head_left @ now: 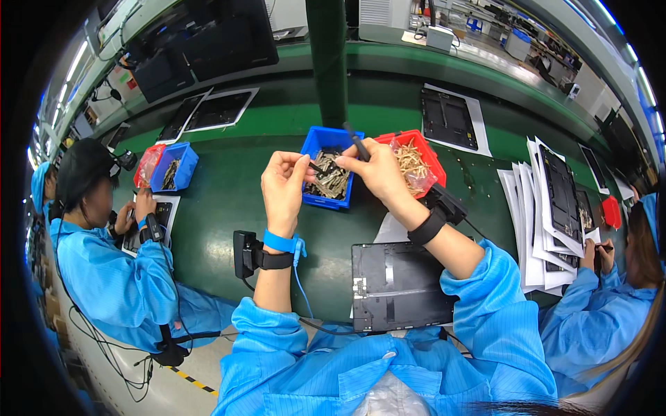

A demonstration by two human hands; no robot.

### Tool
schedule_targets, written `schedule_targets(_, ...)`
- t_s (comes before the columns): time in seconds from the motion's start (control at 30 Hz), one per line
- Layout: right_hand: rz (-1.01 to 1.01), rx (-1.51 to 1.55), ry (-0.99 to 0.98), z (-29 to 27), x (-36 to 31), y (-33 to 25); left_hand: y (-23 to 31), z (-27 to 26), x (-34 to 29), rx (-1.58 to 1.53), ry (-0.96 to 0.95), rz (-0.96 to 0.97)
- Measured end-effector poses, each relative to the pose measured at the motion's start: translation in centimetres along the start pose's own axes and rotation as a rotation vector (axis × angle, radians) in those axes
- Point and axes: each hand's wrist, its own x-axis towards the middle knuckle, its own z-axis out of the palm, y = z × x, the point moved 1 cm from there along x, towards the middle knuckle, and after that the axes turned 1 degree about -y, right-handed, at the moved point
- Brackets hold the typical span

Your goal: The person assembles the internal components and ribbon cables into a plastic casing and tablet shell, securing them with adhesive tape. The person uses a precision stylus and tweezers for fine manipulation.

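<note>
My left hand is raised over the bench, thumb and forefinger pinched on a small dark strip. Close by on its right, my right hand grips a slim black pen-like tool; its working tip is too small to make out. Both hands are above a blue bin full of small metallic strips. A red bin holding tan strips and a clear plastic bag stands beside it, partly behind my right hand. Nearer me lies a flat black device panel, partly covered by my right sleeve.
A leaning stack of white sheets and black panels stands to the right. More panels lie at the back. A green post rises behind the bins. Co-workers in blue sit left and right. Cables trail from my wrists.
</note>
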Motion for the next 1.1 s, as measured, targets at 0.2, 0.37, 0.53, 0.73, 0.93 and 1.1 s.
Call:
schedule_targets(0.2, 0.388, 0.474, -0.087, -1.2, 0.2, -1.2, -0.1, 1.1, -0.7, 0.744, 0.08, 0.405)
schedule_targets(0.37, 0.4, 0.468, -0.12, -2.2, -0.2, -1.3, 1.4, 2.2, -0.9, 0.824, 0.084, 0.654)
schedule_targets(0.53, 0.379, 0.42, -0.137, -1.4, -0.6, -1.8, 0.8, 2.7, -0.4, -0.022, -0.158, -0.02)
schedule_targets(0.73, 0.343, 0.439, -0.065, -1.2, -0.8, -1.0, -0.1, 1.6, 0.3, 0.109, -0.073, -0.017)
schedule_targets(0.93, 0.388, 0.584, -0.049, -2.1, -1.4, -1.1, 0.6, 2.6, -0.5, 0.883, 0.055, 0.522)
schedule_targets(1.1, 0.343, 0.824, 0.032, -3.7, -3.9, -3.6, 2.5, 4.7, -3.5, 0.272, -0.157, 0.153)
